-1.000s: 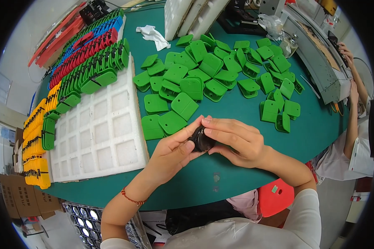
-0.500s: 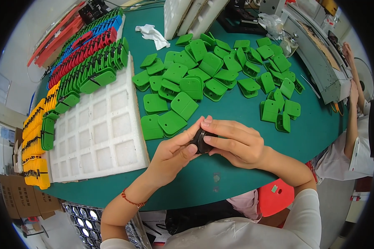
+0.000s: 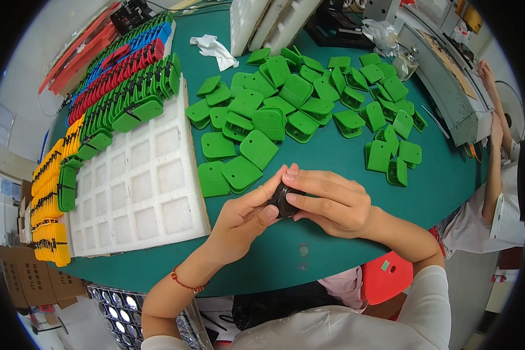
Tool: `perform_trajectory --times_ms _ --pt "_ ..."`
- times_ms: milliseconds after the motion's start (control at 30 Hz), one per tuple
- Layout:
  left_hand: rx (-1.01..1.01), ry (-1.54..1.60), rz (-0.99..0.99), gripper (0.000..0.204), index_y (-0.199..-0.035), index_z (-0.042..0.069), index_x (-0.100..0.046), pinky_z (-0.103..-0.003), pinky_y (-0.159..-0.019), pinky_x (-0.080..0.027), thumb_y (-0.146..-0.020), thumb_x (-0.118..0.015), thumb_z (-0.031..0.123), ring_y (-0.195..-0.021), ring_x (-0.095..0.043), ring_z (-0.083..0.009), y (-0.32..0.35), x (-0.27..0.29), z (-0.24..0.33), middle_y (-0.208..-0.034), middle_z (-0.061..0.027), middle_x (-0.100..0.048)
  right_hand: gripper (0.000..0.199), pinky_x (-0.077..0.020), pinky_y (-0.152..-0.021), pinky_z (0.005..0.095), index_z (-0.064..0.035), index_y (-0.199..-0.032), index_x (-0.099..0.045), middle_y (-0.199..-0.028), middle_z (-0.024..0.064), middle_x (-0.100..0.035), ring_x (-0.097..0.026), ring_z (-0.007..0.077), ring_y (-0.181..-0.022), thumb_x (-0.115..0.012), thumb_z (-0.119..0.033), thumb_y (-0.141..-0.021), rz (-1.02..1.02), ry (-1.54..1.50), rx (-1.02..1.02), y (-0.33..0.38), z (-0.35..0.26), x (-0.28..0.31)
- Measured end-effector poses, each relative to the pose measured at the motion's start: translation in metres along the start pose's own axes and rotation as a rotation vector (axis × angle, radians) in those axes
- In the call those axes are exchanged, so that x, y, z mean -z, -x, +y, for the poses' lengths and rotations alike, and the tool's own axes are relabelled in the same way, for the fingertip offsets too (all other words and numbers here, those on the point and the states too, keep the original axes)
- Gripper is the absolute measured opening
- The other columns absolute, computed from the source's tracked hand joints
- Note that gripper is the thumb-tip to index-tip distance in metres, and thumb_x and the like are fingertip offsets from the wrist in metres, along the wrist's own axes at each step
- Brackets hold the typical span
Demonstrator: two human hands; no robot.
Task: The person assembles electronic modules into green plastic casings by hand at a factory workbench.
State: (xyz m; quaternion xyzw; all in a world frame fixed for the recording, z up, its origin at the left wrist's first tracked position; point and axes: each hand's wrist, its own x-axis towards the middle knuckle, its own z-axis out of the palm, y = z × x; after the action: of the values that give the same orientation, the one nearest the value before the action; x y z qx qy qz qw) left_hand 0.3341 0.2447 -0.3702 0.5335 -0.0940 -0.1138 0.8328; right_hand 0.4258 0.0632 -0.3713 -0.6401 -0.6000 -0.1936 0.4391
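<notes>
A small black rounded piece (image 3: 285,201) sits between my two hands, above the front of the green table. My left hand (image 3: 248,213) grips it from the left with thumb and fingers. From the right, my right hand (image 3: 332,201) closes on the same piece, its fingertips pressed against the dark face. Fingers cover part of the piece, so its exact kind does not show. Just beyond my hands lie the nearest folded green plastic clips (image 3: 259,149), part of a loose heap.
A white foam tray (image 3: 178,216) with square pockets stands left of my hands. Rows of yellow (image 3: 51,242), green, red and blue clips line its far side. A white cloth (image 3: 214,51) lies at the back. Another person's arms (image 3: 496,111) reach over a grey machine (image 3: 449,87) at right.
Both hands keep almost the same place, with only a slight shift of the fingers around the black piece. The other person's hand at the right has moved a little.
</notes>
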Motion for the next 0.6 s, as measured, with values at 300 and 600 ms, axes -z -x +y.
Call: perform_trajectory --times_ms 300,600 --pt "-0.015 -0.027 -0.005 0.05 -0.142 0.001 -0.022 -0.03 -0.104 -0.031 -0.097 -0.041 0.007 -0.128 -0.035 -0.0165 0.0003 0.0013 -0.0019 -0.146 -0.0091 -0.028 0.037 -0.0557 -0.074 0.036 0.0057 -0.096 -0.063 -0.103 0.0172 -0.061 -0.062 0.0329 -0.094 -0.071 0.003 -0.06 0.013 -0.008 0.004 0.0012 0.0002 -0.001" --pt "-0.017 -0.065 -0.005 0.05 -0.142 0.0 -0.022 -0.029 -0.105 -0.03 -0.096 -0.04 0.005 -0.128 -0.034 -0.016 0.0006 0.0024 -0.0025 -0.146 -0.0104 -0.029 0.036 -0.0559 -0.074 0.0357 0.0056 -0.096 -0.063 -0.104 0.017 -0.062 -0.062 0.0321 -0.094 -0.07 0.004 -0.06 0.006 0.0 0.013 -0.0001 0.0007 -0.0006"
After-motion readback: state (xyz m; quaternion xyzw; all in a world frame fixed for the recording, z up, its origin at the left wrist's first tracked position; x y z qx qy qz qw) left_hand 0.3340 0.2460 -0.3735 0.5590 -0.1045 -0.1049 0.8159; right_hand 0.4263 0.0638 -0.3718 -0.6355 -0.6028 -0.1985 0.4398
